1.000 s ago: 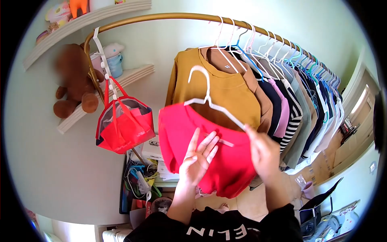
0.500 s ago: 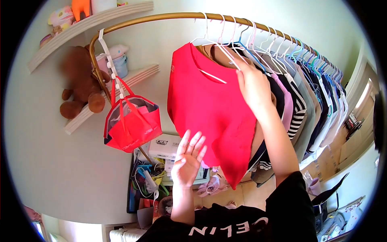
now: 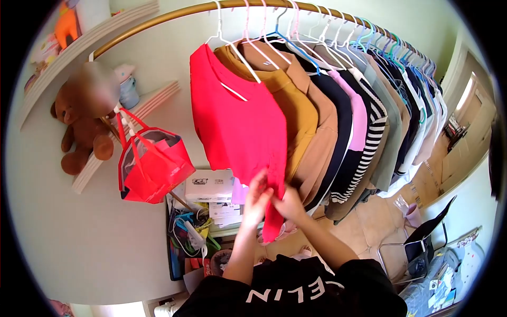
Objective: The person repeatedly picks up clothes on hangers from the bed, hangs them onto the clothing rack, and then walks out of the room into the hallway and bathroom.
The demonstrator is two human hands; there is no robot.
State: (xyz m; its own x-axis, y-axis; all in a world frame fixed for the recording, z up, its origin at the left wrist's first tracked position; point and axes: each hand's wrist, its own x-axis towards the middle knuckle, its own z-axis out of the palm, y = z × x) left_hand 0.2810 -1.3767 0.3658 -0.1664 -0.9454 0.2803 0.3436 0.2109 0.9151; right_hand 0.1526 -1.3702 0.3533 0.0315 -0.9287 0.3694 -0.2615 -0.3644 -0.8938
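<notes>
A red top hangs by a white hanger from the gold rail, in front of a mustard top and a brown one. Down at the red top's lower right edge, my left hand has its fingers bent around the red sleeve. On the sleeve's other side my right hand pinches the same cloth, close beside the left one. The sleeve's end dangles below both hands.
Many clothes hang along the rail to the right. A red bag hangs at left, near a brown teddy bear on a shelf. Boxes and cables lie below. A black chair stands at lower right.
The red top on its hanger went from in front of me up onto the rail. My right hand let go of the hanger and came down to the sleeve; my left hand closed on the sleeve.
</notes>
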